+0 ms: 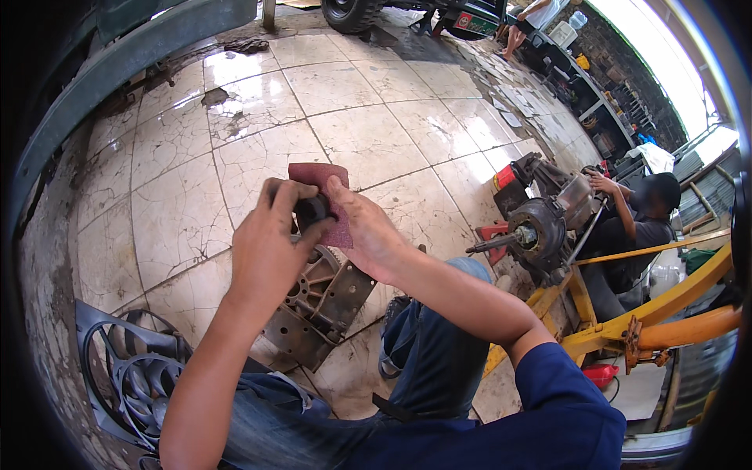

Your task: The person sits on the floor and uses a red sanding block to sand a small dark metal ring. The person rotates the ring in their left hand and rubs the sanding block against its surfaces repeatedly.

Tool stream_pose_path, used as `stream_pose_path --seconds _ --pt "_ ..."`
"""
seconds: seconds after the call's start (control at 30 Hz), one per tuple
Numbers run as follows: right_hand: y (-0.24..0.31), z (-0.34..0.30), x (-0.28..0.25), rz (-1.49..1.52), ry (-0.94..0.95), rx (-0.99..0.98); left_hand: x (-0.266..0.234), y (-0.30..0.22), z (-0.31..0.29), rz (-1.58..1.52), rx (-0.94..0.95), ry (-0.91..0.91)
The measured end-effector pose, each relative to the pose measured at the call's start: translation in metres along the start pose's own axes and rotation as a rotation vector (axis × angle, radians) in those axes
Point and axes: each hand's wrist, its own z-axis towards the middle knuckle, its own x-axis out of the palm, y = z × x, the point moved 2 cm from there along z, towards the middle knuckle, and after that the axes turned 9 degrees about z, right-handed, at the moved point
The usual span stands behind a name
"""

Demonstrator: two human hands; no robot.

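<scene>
My left hand [266, 235] is closed around a small dark round part [311, 210], its thumb and fingers gripping the rim. My right hand [373, 231] pinches a reddish-brown sheet of sandpaper [317, 171], with the thumb on its face. The sheet lies against the far and right side of the dark part, its top end curling upward. Fingers cover much of the part, so its exact kind does not show. Below my hands, a greasy metal plate assembly [349, 294] with bolt holes and a toothed round piece rests on the tiles between my legs.
A fan shroud with fan [145, 384] lies at my left. On the right stand a large axle-like assembly [540, 227] and a yellow metal frame [650, 317]; a co-worker [638, 227] crouches there. A vehicle wheel [350, 12] stands at the back, on cracked floor tiles [258, 117].
</scene>
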Motion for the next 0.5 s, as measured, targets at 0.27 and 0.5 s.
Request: stream_pose_path --seconds 0.27,0.5 --pt "-0.001 -0.008 0.005 -0.026 -0.087 0.084 0.004 0.003 -0.011 -0.065 -0.039 -0.045" --pt "0.005 -0.004 0.004 -0.018 -0.091 0.053 -0.001 -0.009 -0.005 0.012 0.013 -0.059"
